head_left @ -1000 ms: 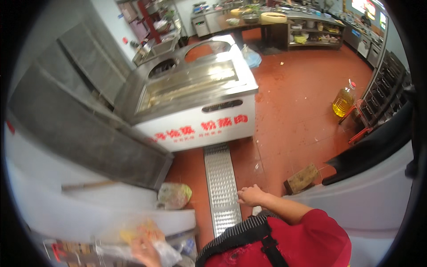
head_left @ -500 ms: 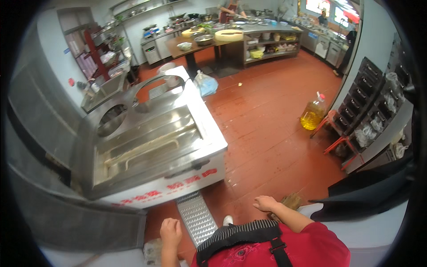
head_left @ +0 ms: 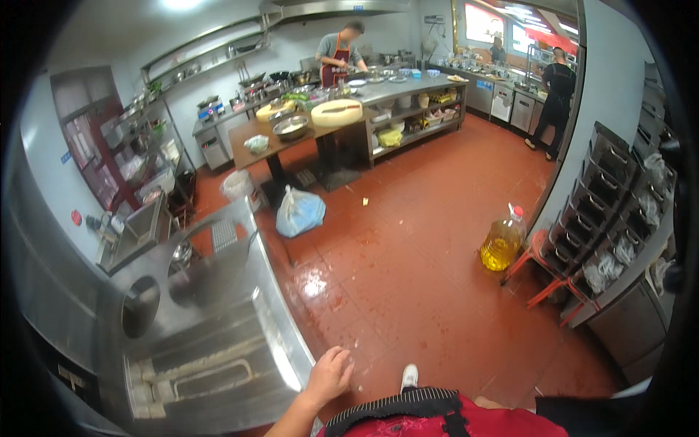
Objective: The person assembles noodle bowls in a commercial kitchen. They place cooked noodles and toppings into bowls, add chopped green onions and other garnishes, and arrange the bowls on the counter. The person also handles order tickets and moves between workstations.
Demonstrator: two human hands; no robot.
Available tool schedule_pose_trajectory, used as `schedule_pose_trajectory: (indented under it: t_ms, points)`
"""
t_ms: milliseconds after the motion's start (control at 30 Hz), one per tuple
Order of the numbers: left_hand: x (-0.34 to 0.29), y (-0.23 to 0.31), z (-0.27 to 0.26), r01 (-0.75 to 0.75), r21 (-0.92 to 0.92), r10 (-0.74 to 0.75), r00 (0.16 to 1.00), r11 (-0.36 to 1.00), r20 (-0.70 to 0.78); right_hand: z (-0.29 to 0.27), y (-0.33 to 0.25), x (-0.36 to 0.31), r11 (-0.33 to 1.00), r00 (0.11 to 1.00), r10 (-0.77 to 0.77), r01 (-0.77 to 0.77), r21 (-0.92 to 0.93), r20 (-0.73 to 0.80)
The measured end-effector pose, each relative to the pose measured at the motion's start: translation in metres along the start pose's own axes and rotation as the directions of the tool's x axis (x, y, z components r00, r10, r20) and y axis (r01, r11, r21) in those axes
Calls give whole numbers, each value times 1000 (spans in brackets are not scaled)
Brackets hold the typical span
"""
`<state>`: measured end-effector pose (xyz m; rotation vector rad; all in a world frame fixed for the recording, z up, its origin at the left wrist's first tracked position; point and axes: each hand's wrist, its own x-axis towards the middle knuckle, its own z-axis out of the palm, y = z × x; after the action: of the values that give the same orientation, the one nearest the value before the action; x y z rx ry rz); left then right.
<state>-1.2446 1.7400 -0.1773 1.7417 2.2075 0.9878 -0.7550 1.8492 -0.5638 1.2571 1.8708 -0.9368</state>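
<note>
My left hand (head_left: 331, 376) is in front of me, beside the right edge of the steel cooking counter (head_left: 280, 339). Its fingers are loosely bent and apart, with nothing in them. Of my right arm only a small patch of skin (head_left: 489, 403) shows at the edge of my red top; the fingers are hidden. The counter has a shallow rectangular basin (head_left: 211, 371) and round openings (head_left: 140, 306) farther back. My white shoe (head_left: 410, 376) is on the red tiled floor.
A tied plastic bag (head_left: 300, 213) and white bucket (head_left: 237, 186) stand ahead. At right are an oil jug (head_left: 502, 244), red stools (head_left: 535, 255) and stacked dark drawers (head_left: 593, 189). One person (head_left: 341, 58) works at the far counter (head_left: 408, 89); another (head_left: 559, 91) stands far right.
I have moved forward, so the counter, bag and tables appear nearer. My left hand has come up and forward beside the counter. My right hand has dropped back almost out of sight.
</note>
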Motion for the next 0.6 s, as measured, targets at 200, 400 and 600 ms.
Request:
schedule_pose_trajectory:
  t_ms: [200,400,600]
  points:
    - [383,7,106,98,79,-117,948,992,296,-484,-57,161,963,925,-47,142,227,-377]
    - [672,-120,206,287,222,-356,842,932,405,-851,-207,361,915,854,-283,378,145,-437]
    - [1022,-374,300,286,165,-330,826,944,456,-1143,-328,662,875,824,-227,407,263,-519]
